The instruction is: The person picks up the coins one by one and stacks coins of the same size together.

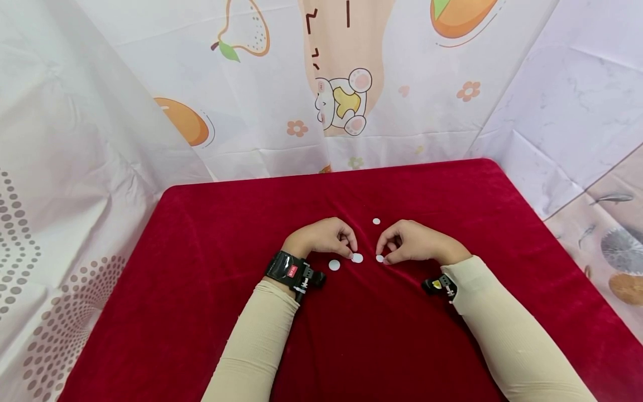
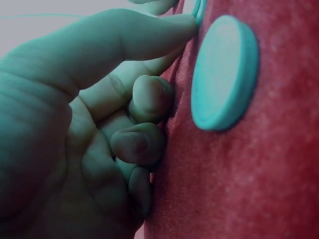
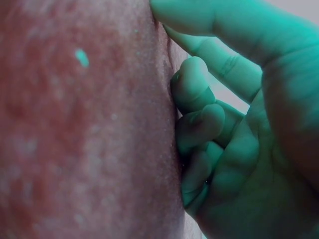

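My left hand (image 1: pixel 326 237) pinches the left edge of a white round disc (image 1: pixel 358 258) between thumb and index finger, low over the red cloth. In the left wrist view only a sliver of that disc (image 2: pixel 200 11) shows past the thumb tip; the other fingers curl against the cloth. Nearer that wrist lies another white disc (image 1: pixel 334 265), thick-edged with a raised rim. Across from it, my right hand (image 1: pixel 417 243) pinches a smaller white disc (image 1: pixel 379 258) with thumb and index finger. The right wrist view shows the curled fingers (image 3: pixel 197 127), its disc hidden.
A small white disc (image 1: pixel 376 221) lies on the cloth beyond the hands. The red velvet cloth (image 1: pixel 226 223) covers the table, with slight creases between the hands. Printed white curtains (image 1: pixel 261 111) hang along the table's back and sides.
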`<state>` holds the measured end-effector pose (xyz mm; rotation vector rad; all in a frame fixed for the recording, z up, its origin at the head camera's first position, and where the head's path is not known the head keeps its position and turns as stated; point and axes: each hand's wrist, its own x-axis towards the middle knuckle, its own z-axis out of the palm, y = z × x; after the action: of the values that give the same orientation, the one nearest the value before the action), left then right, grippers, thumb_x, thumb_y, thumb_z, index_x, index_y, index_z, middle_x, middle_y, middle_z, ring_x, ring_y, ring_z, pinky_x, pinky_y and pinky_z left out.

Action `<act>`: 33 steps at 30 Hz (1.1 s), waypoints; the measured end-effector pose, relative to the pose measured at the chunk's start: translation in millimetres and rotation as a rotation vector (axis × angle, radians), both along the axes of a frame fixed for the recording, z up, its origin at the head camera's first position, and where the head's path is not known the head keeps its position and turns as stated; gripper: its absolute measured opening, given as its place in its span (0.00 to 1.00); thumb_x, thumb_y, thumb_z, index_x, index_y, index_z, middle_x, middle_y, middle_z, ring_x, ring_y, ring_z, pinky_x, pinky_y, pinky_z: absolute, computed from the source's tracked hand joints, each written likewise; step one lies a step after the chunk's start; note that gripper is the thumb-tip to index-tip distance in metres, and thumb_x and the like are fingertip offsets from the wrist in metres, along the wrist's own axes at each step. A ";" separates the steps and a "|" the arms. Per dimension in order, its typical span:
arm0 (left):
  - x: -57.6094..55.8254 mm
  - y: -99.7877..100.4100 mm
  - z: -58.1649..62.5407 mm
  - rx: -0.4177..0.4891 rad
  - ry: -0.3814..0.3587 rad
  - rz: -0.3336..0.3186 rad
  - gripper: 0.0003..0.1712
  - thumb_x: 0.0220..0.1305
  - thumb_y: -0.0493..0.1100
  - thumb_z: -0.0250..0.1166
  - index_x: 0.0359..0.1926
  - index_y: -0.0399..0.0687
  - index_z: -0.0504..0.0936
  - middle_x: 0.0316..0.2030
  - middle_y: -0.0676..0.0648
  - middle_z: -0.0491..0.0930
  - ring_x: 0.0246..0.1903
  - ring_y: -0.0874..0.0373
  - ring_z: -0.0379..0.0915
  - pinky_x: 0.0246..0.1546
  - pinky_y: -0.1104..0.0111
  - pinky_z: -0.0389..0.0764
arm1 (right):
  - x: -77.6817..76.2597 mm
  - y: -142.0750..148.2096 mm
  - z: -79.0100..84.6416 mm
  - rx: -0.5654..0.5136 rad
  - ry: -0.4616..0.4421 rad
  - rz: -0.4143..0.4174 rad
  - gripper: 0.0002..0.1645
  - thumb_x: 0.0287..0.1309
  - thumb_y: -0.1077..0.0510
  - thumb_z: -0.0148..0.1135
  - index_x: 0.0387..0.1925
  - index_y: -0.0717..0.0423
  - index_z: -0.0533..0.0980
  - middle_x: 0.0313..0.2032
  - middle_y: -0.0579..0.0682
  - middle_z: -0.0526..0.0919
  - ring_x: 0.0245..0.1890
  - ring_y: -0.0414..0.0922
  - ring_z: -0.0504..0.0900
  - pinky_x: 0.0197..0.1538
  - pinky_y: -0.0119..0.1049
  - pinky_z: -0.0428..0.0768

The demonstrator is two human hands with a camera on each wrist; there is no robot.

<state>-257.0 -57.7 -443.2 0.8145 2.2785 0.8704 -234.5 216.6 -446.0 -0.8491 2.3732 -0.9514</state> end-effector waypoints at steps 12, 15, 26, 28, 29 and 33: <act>-0.9 -1.6 -1.0 0.009 -0.012 -0.025 0.07 0.55 0.40 0.77 0.36 0.56 0.90 0.20 0.55 0.73 0.23 0.62 0.69 0.28 0.70 0.71 | -1.8 3.1 -1.1 -0.009 -0.015 0.006 0.12 0.54 0.59 0.77 0.38 0.38 0.88 0.23 0.45 0.80 0.22 0.39 0.73 0.27 0.30 0.73; -1.3 -1.5 -0.8 0.012 -0.014 -0.026 0.09 0.54 0.39 0.77 0.36 0.56 0.89 0.20 0.54 0.73 0.23 0.62 0.68 0.28 0.70 0.71 | -1.8 2.9 -0.1 0.001 -0.009 -0.008 0.11 0.54 0.58 0.77 0.38 0.38 0.88 0.24 0.45 0.80 0.22 0.40 0.74 0.28 0.30 0.73; -1.0 0.4 0.9 -0.003 -0.004 -0.020 0.03 0.60 0.44 0.74 0.36 0.57 0.90 0.21 0.54 0.75 0.23 0.61 0.69 0.29 0.70 0.72 | -2.3 4.3 -1.6 -0.016 0.000 0.005 0.13 0.52 0.60 0.79 0.37 0.38 0.88 0.25 0.45 0.80 0.23 0.40 0.75 0.28 0.30 0.73; -1.1 0.5 0.5 -0.003 0.006 -0.009 0.02 0.61 0.44 0.73 0.36 0.57 0.91 0.22 0.55 0.78 0.24 0.61 0.69 0.29 0.70 0.72 | -2.4 4.3 -1.9 -0.017 0.003 0.005 0.13 0.52 0.60 0.79 0.37 0.37 0.89 0.25 0.45 0.81 0.24 0.40 0.75 0.27 0.29 0.73; -1.1 0.9 0.4 -0.004 0.019 0.003 0.01 0.62 0.45 0.73 0.35 0.57 0.91 0.22 0.55 0.79 0.23 0.61 0.69 0.29 0.70 0.72 | -2.4 4.3 -1.7 -0.018 0.003 0.005 0.13 0.52 0.60 0.79 0.36 0.37 0.89 0.24 0.45 0.81 0.23 0.40 0.75 0.27 0.29 0.73; -2.8 5.4 0.4 0.005 0.100 0.097 0.04 0.63 0.45 0.73 0.31 0.59 0.90 0.21 0.54 0.79 0.22 0.61 0.69 0.27 0.70 0.72 | -2.4 4.6 -1.3 -0.017 0.002 0.006 0.13 0.52 0.60 0.79 0.37 0.37 0.89 0.25 0.44 0.81 0.25 0.40 0.75 0.28 0.29 0.74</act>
<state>-259.8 -52.3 -442.8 0.7710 2.4218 0.8975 -236.9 221.2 -447.3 -0.8638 2.3654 -0.9704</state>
